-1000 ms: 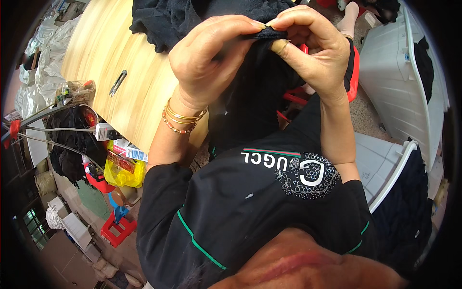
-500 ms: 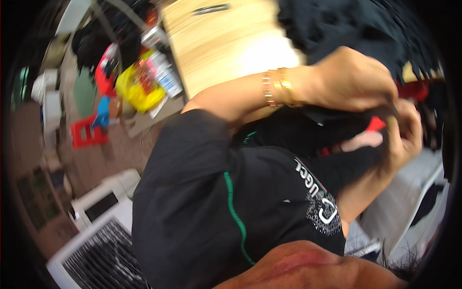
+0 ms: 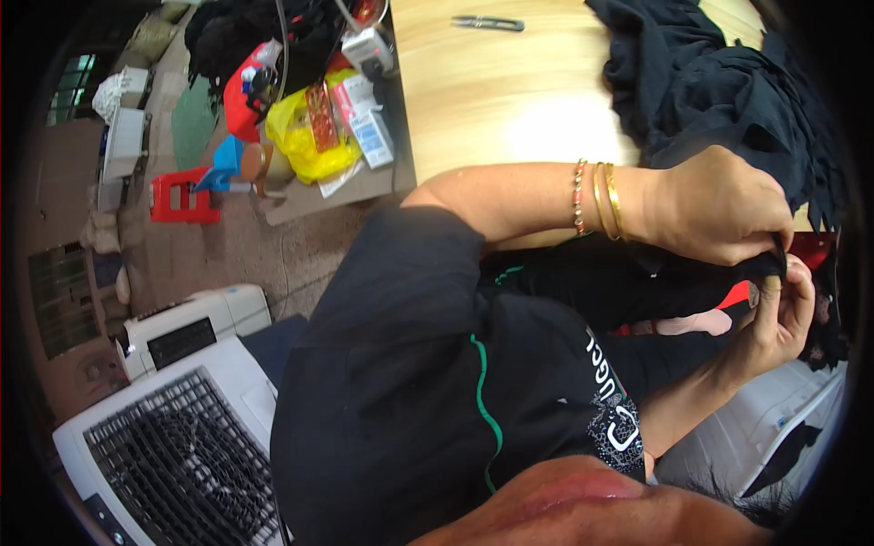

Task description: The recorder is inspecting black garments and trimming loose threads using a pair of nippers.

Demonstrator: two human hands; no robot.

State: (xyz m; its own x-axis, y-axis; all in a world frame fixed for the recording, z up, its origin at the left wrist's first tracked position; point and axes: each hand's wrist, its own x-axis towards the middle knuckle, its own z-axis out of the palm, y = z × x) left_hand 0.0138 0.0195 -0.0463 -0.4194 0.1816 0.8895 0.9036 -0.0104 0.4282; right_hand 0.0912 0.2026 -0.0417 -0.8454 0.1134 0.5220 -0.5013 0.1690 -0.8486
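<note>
My left hand [image 3: 724,207], with gold and beaded bracelets at its wrist, is closed in a pinch on a small piece of black fabric [image 3: 774,264]. Just below it, my right hand [image 3: 781,314] grips the same piece between thumb and fingers. Both hands are close together over my lap, past the table's near edge. Most of the fabric is hidden by the fingers. A large heap of black cloth [image 3: 719,100] lies on the table beyond my hands.
Thread snips [image 3: 488,23] lie on the wooden table [image 3: 492,100]. Left of it are a yellow plastic bag [image 3: 305,146], a small box [image 3: 371,136] and a red stool [image 3: 185,198]. A white air cooler [image 3: 246,396] stands lower left, a pale bin [image 3: 728,414] lower right.
The whole view has swung, so things appear farther right, and the blur has cleared. Both hands stay together on the black fabric.
</note>
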